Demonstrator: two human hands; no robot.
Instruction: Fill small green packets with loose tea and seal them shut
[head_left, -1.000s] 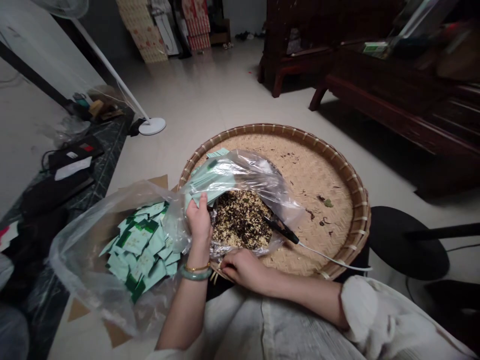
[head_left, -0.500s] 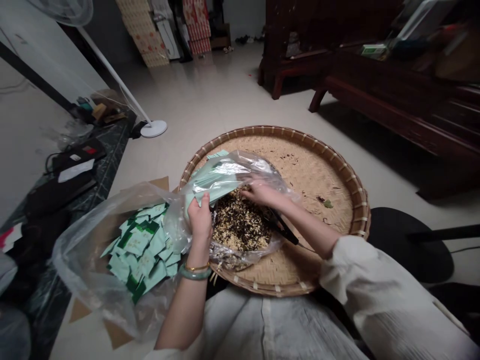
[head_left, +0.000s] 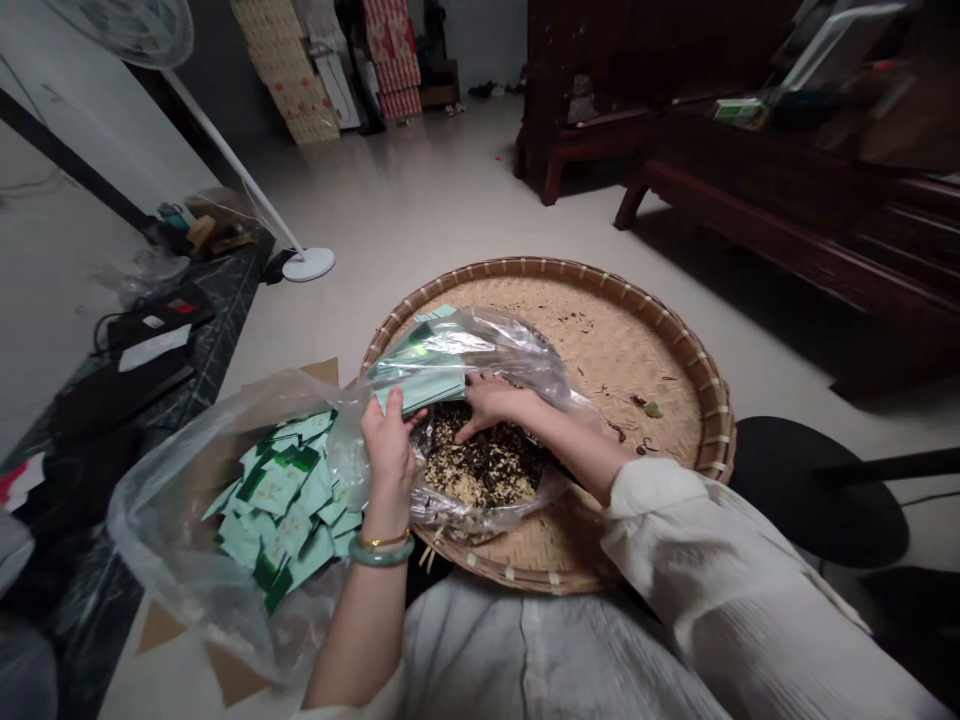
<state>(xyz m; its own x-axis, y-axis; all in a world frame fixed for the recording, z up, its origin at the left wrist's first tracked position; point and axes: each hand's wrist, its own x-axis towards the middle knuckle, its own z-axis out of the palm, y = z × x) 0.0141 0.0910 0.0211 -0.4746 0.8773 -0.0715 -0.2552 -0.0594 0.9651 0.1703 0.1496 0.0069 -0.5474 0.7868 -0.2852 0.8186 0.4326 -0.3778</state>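
Note:
My left hand (head_left: 390, 445) is closed on the left end of a stack of pale green packets (head_left: 427, 388), thumb on top. At the other end of the stack, my right hand (head_left: 491, 400) has its thumb and fingers spread apart, with the fingertips at or against the packets. Just beneath it lies a loose dried mix (head_left: 487, 455), dark leafy bits among pale flakes, in a clear plastic bag (head_left: 517, 335). That bag rests in a round woven bamboo tray (head_left: 630, 330). Left of my left hand, a second clear bag (head_left: 180, 480) holds several green packets (head_left: 285, 490).
A standing fan's white base (head_left: 309, 264) is on the floor beyond the tray. Dark wooden furniture (head_left: 750, 220) stands at the right, near a black round base (head_left: 817, 490). A dark marble ledge (head_left: 217, 320) with assorted items runs along the left.
My right hand has drawn back slightly toward the left and out from under the plastic, to the stack's end. The packet stack in my left hand has lowered and levelled a little.

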